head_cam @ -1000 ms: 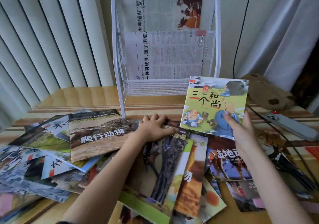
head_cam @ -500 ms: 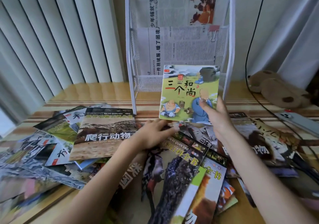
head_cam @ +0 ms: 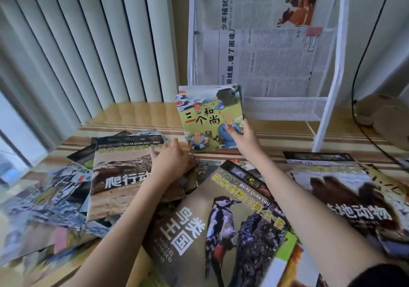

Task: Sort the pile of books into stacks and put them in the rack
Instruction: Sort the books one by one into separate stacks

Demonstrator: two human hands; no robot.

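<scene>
My right hand [head_cam: 244,139] pinches the lower right corner of a small green cartoon book [head_cam: 208,114] and holds it upright above the table, in front of the rack's lower left corner. The white wire rack [head_cam: 332,101] stands at the back with newspapers [head_cam: 265,61] clipped in its shelves. My left hand [head_cam: 171,160] rests fingers-down on the pile, over the right edge of a brown reptile book [head_cam: 115,176]. A woodpecker book [head_cam: 221,227] lies between my forearms. A brown animal book [head_cam: 345,198] lies to the right.
Many more books [head_cam: 44,198] are spread over the wooden table [head_cam: 137,114] at the left. White vertical blinds [head_cam: 88,43] hang behind. A brown plush toy [head_cam: 385,118] and a black cable [head_cam: 356,83] sit at the right of the rack.
My right hand has carried the green cartoon book to the left, across the front of the rack. My left hand has slid left onto the reptile book. The camera has moved closer.
</scene>
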